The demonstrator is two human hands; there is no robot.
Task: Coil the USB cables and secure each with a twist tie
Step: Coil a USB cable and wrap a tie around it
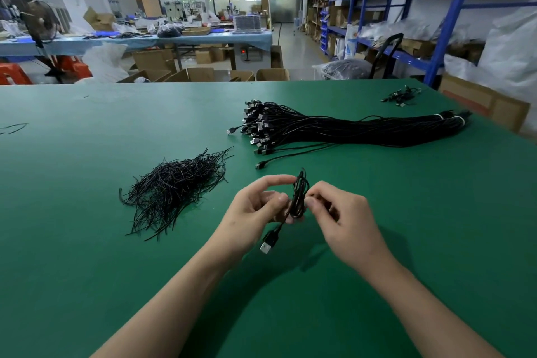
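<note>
Left hand [255, 206] and right hand [343, 218] pinch a small coiled black USB cable [299, 195] between them, above the green table [87, 241]. Its silver-tipped plug [268, 241] hangs just below the left hand. A loose pile of thin black twist ties [174, 186] lies left of the left hand. A large bundle of black USB cables [348, 128] lies beyond the right hand.
</note>
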